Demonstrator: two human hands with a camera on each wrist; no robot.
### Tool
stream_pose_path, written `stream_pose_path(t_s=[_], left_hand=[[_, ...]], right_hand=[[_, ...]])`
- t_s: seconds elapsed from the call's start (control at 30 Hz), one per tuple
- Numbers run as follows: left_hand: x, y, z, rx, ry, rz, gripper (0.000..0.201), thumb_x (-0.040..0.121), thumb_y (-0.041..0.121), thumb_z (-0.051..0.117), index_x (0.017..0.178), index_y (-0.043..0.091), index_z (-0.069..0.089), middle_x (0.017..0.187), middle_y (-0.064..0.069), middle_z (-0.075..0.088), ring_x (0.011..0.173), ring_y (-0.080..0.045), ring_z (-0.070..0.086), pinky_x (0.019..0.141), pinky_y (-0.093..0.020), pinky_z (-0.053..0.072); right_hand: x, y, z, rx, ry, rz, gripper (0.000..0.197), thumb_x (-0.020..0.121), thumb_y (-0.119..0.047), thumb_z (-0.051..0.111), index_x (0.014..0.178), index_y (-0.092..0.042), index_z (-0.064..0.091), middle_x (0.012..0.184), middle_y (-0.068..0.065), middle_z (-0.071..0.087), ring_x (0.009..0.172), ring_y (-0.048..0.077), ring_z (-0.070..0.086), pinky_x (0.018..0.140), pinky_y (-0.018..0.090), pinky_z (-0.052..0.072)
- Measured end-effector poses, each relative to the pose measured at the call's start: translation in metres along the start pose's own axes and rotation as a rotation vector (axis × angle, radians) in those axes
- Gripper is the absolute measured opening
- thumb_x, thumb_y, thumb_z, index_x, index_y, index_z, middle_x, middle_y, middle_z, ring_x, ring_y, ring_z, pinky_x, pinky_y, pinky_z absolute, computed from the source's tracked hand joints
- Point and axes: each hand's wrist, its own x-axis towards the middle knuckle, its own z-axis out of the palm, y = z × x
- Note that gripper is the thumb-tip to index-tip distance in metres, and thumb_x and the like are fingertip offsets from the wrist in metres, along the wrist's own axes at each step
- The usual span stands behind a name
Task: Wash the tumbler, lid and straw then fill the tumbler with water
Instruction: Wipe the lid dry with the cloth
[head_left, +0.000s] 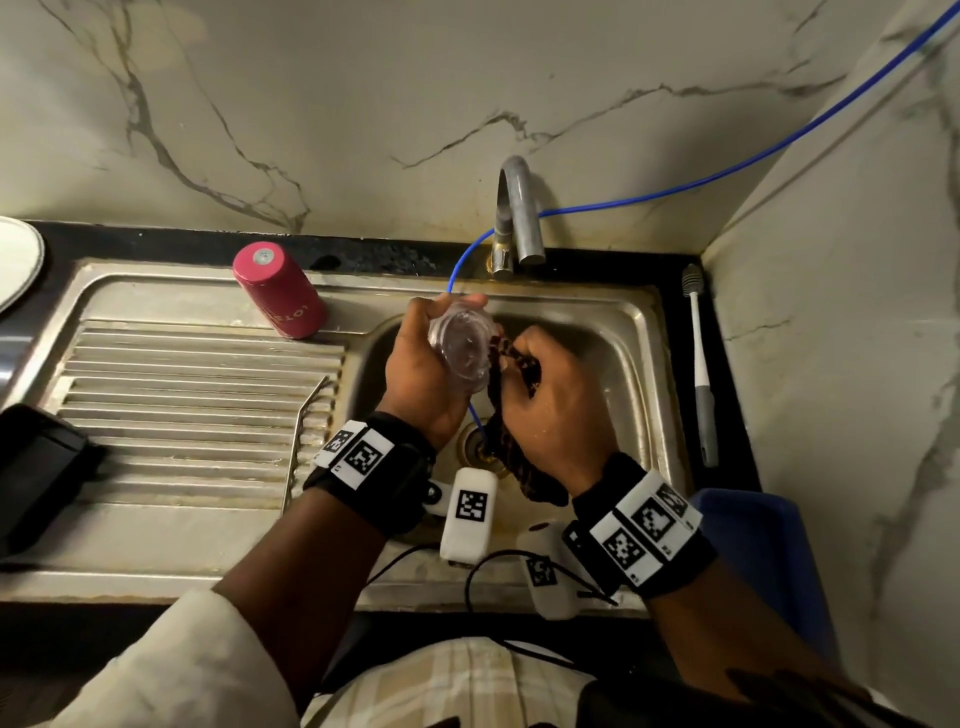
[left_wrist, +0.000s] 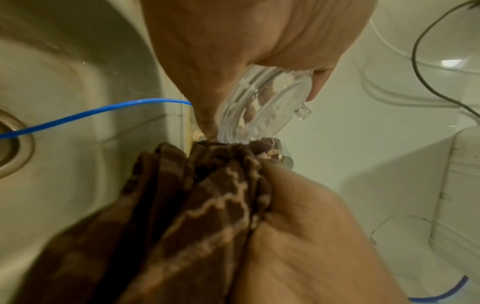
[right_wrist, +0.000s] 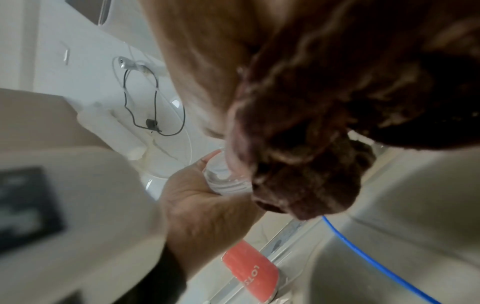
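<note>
The clear plastic lid (head_left: 464, 347) is held on edge over the sink basin (head_left: 613, 364), just in front of the tap, its threaded underside turned toward the right hand. The left hand (head_left: 423, 371) grips it, fingers curled round the far rim and thumb on the near side. Touching the lid at 3 o'clock is a dark brown patterned cloth (head_left: 514, 410), bunched in the closed fingers of the right hand (head_left: 558, 400) and pressed against the lid's face; its loose end hangs down toward the drain (head_left: 475, 441).

In the left wrist view the lid (left_wrist: 262, 107) meets the cloth (left_wrist: 207, 195) at its lower rim.

The pink tumbler (head_left: 278, 291) stands mouth down on the sink's ledge at 9 to 10 o'clock of the lid, well apart from both hands, at the top of the ribbed drainboard (head_left: 182, 405). What is under it cannot be seen.

A thin blue tube (head_left: 675, 187) runs from 2 o'clock past the steel tap (head_left: 517, 213) and down into the basin behind the hands. At 3 o'clock a white and grey brush (head_left: 698, 364) lies on the black counter beside the sink. A blue bin (head_left: 763, 545) sits at 5 o'clock.
</note>
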Motion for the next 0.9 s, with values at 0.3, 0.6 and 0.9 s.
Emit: stream_pose_path(t_s=[0.3,0.6,0.9], left_hand=[[-0.002,0.006,0.005,-0.012,0.015,-0.028,0.043,0.103,0.042,0.038,0.110,0.008,0.063,0.100,-0.010,0.065,0.092,-0.023,0.064,0.089,-0.036,0.052],[0.001,-0.016,0.013,0.074,0.044,0.028,0.038,0.090,0.040,0.060,0.108,0.007,0.067,0.096,-0.014,0.064,0.087,-0.025,0.062,0.080,-0.034,0.054],[0.000,-0.013,0.000,-0.042,-0.047,-0.077,0.047,0.104,0.050,0.037,0.100,0.010,0.062,0.090,-0.009,0.060,0.081,-0.019,0.061,0.077,-0.030,0.053]], right_hand=[[0.000,-0.021,-0.022,0.146,-0.002,-0.001,0.008,0.102,-0.020,0.065,0.097,-0.015,0.070,0.084,-0.010,0.069,0.075,0.002,0.066,0.070,0.013,0.050],[0.014,-0.009,-0.012,-0.182,0.032,-0.089,0.016,0.100,-0.030,0.062,0.103,-0.018,0.073,0.092,-0.001,0.072,0.080,0.017,0.067,0.070,0.035,0.054],[-0.005,-0.012,-0.017,0.010,-0.236,-0.268,0.020,0.101,-0.024,0.066,0.114,-0.013,0.077,0.109,-0.001,0.069,0.093,0.018,0.067,0.077,0.039,0.057]])
